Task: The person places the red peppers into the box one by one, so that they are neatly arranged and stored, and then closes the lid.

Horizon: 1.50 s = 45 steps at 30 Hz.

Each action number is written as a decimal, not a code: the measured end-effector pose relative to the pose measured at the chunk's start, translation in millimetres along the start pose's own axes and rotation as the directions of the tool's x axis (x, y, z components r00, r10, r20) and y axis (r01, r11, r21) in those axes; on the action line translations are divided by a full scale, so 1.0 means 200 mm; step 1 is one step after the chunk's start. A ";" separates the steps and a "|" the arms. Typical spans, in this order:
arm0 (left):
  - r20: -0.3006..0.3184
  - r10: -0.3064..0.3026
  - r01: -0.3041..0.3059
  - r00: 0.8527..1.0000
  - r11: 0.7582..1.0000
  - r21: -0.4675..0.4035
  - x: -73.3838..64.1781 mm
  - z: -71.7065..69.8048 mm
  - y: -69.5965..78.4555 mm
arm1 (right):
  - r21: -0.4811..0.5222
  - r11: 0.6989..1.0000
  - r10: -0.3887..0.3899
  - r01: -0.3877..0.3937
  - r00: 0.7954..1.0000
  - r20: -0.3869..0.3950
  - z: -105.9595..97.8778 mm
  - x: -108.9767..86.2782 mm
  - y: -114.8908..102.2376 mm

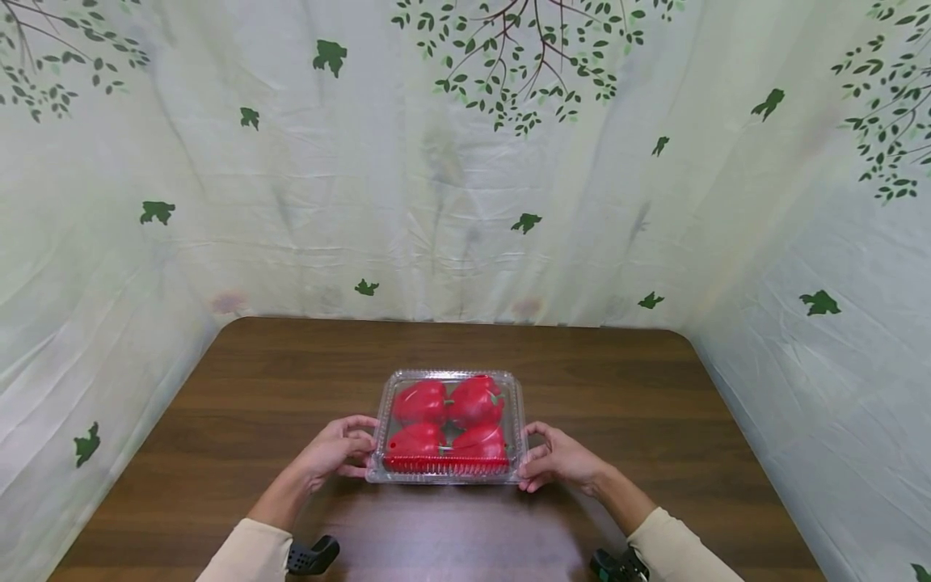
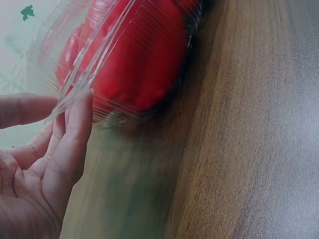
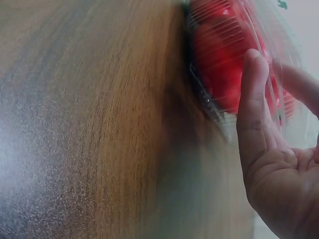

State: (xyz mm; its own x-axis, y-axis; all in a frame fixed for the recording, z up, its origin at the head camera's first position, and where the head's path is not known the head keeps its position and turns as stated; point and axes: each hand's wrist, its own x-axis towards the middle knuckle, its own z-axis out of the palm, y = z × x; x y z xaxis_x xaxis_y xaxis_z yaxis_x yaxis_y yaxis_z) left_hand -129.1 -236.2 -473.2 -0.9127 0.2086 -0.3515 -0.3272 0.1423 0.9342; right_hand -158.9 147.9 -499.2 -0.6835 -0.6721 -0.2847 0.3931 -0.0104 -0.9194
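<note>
A clear plastic clamshell box [image 1: 445, 478] sits at the middle of the table, its lid lying over the base. Several red bell peppers [image 1: 476, 404] with green stems show through the plastic. At the box's left side my left hand [image 1: 336, 451] pinches the rim between thumb and fingers; the left wrist view shows the ribbed plastic edge [image 2: 75, 84] between them. Opposite it, my right hand [image 1: 562, 461] pinches the right rim. In the right wrist view the thumb [image 3: 255, 74] presses the near side of the edge, with a finger behind the plastic.
The brown wooden table [image 1: 211, 453] has rounded far corners. Pale curtains [image 1: 451, 202] printed with green leaves and branches hang behind it and along both sides. A dark wrist device [image 1: 313, 556] shows by the left cuff, another [image 1: 620, 564] by the right.
</note>
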 end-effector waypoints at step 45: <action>0.209 -0.009 0.031 0.978 0.994 -0.101 -0.10 0.00 -0.04 | 0.030 0.999 -0.015 0.017 0.998 -0.055 0.03 -0.01 0.00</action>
State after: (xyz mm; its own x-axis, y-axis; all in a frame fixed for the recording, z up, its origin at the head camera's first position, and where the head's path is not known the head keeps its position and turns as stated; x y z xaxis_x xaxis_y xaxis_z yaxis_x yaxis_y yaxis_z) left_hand -107.5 -241.1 -474.1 -0.8380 0.4052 -0.3654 -0.3786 0.0503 0.9242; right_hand -155.3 144.8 -496.6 -0.7221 -0.6304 -0.2849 0.3995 -0.0437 -0.9157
